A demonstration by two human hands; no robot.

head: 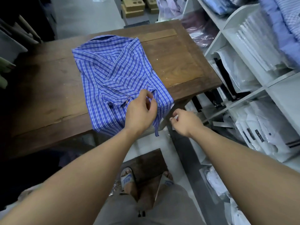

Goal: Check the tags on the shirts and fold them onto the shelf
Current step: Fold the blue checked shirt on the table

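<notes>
Pinching a fold of the shirt [120, 75] with my left hand [141, 111], I see my right hand [185, 122] just off the corner of the table [175, 59], fingertips closed on a small white tag [174, 118]. White shelves [285, 99] along the right hold bagged white shirts [266, 138] and blue stacks [276, 21]. The dark wooden table carries the blue checked shirt, half folded, its hem hanging over the near edge. Cardboard boxes [133, 7] sit on the floor beyond.
</notes>
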